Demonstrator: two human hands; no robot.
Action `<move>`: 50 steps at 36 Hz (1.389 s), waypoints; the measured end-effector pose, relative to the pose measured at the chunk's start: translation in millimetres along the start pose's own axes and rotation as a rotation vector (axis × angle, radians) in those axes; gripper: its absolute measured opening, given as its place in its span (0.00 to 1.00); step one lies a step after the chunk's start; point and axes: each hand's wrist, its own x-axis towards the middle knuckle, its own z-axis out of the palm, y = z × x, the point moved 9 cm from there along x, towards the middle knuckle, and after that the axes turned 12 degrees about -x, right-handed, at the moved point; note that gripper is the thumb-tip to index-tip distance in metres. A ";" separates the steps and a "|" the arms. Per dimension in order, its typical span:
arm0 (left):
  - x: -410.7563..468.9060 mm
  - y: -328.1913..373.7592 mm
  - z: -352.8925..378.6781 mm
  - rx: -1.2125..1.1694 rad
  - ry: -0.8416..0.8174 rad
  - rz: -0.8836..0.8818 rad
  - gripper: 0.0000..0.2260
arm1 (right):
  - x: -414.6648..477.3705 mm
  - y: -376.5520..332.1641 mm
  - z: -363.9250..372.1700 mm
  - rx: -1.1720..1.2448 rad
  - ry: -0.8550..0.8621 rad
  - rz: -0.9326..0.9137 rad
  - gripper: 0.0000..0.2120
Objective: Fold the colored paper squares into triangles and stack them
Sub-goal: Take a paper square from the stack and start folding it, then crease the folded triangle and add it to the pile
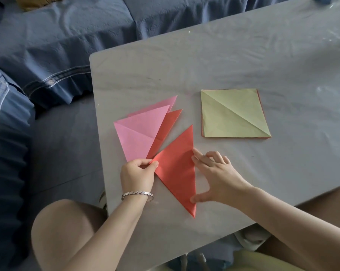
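A red paper triangle (177,169) lies folded on the grey table (243,61). My left hand (138,175) pinches its left corner between thumb and fingers. My right hand (214,177) is spread along its right folded edge, fingertips and thumb touching the paper. Just beyond, a fanned pile of folded triangles holds a pink triangle (139,133) on top, another pink one (165,103) behind and a red one (169,126) under it. To the right sits a stack of unfolded squares with a creased green square (233,114) uppermost and red edges showing beneath.
The table's left edge (98,133) and near edge run close to my knees. A blue-covered sofa (57,45) lies to the left and beyond. A bracelet (137,194) circles my left wrist.
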 end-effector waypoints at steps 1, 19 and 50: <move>-0.1 -0.1 -0.1 -0.001 0.001 0.000 0.12 | -2.4 -2.7 1.5 -0.020 -0.011 -0.009 0.54; -13.2 67.6 -1.6 0.138 -0.059 0.517 0.03 | -11.3 12.6 -40.9 0.106 0.355 -0.157 0.29; 2.7 93.5 46.0 0.342 -0.333 0.619 0.08 | 5.4 116.6 -68.5 0.134 0.567 0.341 0.08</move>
